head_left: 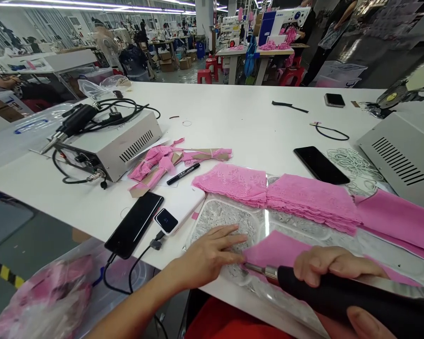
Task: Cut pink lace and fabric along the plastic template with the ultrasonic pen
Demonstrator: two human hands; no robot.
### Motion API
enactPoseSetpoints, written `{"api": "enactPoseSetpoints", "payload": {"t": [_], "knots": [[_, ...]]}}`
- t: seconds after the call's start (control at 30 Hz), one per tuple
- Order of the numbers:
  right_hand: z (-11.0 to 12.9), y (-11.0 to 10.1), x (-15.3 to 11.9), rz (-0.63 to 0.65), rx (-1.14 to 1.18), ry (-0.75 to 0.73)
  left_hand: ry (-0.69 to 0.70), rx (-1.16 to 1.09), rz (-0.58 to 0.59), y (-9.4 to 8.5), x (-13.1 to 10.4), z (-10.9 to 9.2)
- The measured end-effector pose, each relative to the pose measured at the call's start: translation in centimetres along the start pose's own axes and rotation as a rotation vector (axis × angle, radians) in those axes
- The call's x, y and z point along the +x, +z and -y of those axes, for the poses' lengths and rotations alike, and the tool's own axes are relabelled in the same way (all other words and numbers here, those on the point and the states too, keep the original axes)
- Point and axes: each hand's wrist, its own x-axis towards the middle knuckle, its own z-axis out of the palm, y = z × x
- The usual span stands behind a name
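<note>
Black tool (pixel 328 294) runs off R edge, rear end cut; R hand (pixel 339 263) partly hidden behind it. Pink piece (pixel 279 249) under tool partly covered, full outline unclear. L forearm (pixel 144 301) cut at btm edge. Grey box (pixel 403 155) cut by R edge, ditto pink cloth (pixel 406 221) near it. Clear bag (pixel 49 301) cut btm L, pink contents hard to ID. Marker (pixel 183 173) txt too small. Standing person (pixel 334 35) cut by top edge. Bkgd machines (pixel 233 30) blurry.
</note>
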Motion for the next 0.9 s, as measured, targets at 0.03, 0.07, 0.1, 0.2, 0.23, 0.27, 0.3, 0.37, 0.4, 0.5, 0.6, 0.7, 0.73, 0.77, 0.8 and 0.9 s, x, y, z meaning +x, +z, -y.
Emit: {"api": "enactPoseSetpoints", "payload": {"t": [0.03, 0.07, 0.1, 0.2, 0.23, 0.27, 0.3, 0.37, 0.4, 0.5, 0.6, 0.7, 0.73, 0.77, 0.8, 0.9], "knots": [[0.0, 0.04, -0.01, 0.005, 0.002, -0.005, 0.0, 0.001, 0.001, -0.01, 0.01, 0.0], [-0.03, 0.05, -0.01, 0.008, 0.003, -0.01, 0.0, 0.003, 0.003, -0.02, 0.01, 0.0], [-0.09, 0.05, 0.01, 0.009, 0.008, -0.015, -0.001, 0.005, 0.007, -0.03, 0.02, 0.0], [-0.26, -0.01, 0.15, 0.004, 0.002, -0.039, -0.003, 0.005, 0.006, -0.05, 0.05, 0.01], [-0.29, -0.03, 0.21, 0.007, -0.005, -0.044, -0.002, 0.002, -0.001, -0.07, 0.06, 0.0], [-0.28, -0.03, 0.26, 0.011, -0.012, -0.046, -0.001, -0.001, -0.008, -0.09, 0.07, -0.02], [-0.25, -0.03, 0.3, 0.018, -0.018, -0.044, -0.001, -0.003, -0.012, -0.11, 0.09, -0.04], [-0.11, 0.03, 0.35, 0.031, -0.028, -0.023, -0.002, -0.001, -0.011, -0.17, 0.13, -0.1], [-0.02, 0.09, 0.35, 0.035, -0.028, -0.015, -0.004, 0.001, -0.008, -0.2, 0.15, -0.13], [0.2, 0.38, 0.34, 0.028, -0.017, 0.005, -0.006, 0.004, 0.003, -0.25, 0.18, -0.18], [0.28, 0.72, 0.39, 0.022, -0.001, 0.01, -0.005, 0.01, 0.023, -0.25, 0.13, -0.15], [0.33, 0.92, 0.51, 0.039, 0.009, -0.015, -0.007, 0.011, 0.021, -0.19, 0.05, -0.06], [0.37, 0.93, 0.56, 0.037, 0.006, -0.017, -0.007, 0.008, 0.016, -0.17, 0.03, -0.03], [0.43, 0.91, 0.61, 0.032, 0.003, -0.02, -0.008, 0.004, 0.012, -0.15, 0.02, -0.02], [0.49, 0.87, 0.66, 0.021, -0.003, -0.02, -0.007, 0.001, 0.007, -0.14, 0.02, -0.01], [0.54, 0.66, 0.83, -0.02, -0.02, -0.026, -0.004, -0.006, -0.017, -0.15, 0.08, -0.04]]}}
